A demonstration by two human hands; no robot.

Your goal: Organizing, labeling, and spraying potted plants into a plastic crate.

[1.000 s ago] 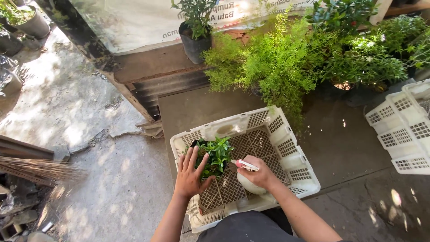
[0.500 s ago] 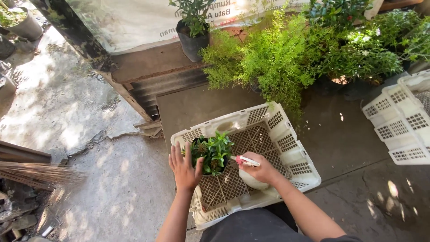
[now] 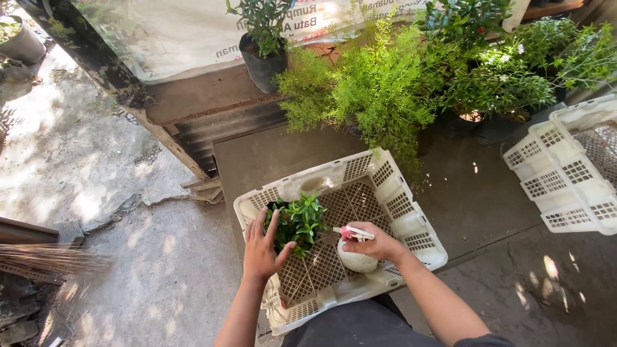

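A small green potted plant (image 3: 301, 220) sits in the near left part of a white slotted plastic crate (image 3: 379, 183). My left hand (image 3: 263, 249) rests against the plant's left side with its fingers spread. My right hand (image 3: 376, 245) grips a white spray bottle (image 3: 355, 260) with a pink and white nozzle, held inside the crate just right of the plant, nozzle pointing toward the leaves.
A second white crate (image 3: 565, 170) stands at the right edge. Feathery green bushes (image 3: 373, 90) and other potted plants (image 3: 263, 38) line the back on a low dark slab. Cracked concrete lies to the left, with a broom's bristles (image 3: 45, 263) at the left edge.
My left hand has drawn in a little along the plant's left side. My right hand keeps the spray bottle beside the plant. The view has shifted slightly.
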